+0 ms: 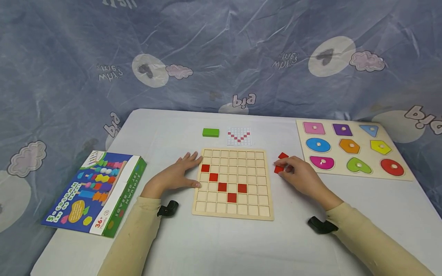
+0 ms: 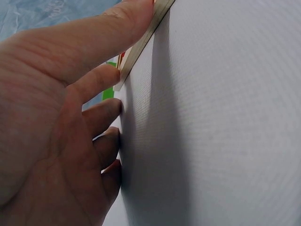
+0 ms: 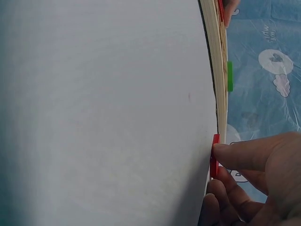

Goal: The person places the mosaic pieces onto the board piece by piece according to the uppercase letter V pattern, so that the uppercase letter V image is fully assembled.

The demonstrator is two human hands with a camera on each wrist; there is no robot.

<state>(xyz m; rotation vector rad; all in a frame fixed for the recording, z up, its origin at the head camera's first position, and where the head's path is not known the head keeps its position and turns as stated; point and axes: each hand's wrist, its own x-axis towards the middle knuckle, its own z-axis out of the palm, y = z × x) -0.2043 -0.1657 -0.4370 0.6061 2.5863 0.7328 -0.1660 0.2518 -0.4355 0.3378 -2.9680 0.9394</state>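
Observation:
A square wooden grid board [image 1: 235,220] lies on the table, with several red square tiles [image 1: 231,197] set in its cells in a slanting line that turns upward at the right. My left hand [image 1: 176,174], fingers spread, rests at the board's left edge; its thumb touches the rim [image 2: 162,8]. To the right of the board my right hand [image 1: 298,174] pinches a loose red tile [image 1: 278,169] between thumb and fingers, low at the table. The tile [image 3: 215,157] also shows by the thumb in the right wrist view. Another red tile [image 1: 283,155] lies just beyond.
Behind the board are a green block [image 1: 210,132] and a small card [image 1: 239,137] printed with a red V pattern on a grid. A shape puzzle board [image 1: 355,147] lies at right. At left lies a blue and green toy box [image 1: 96,193].

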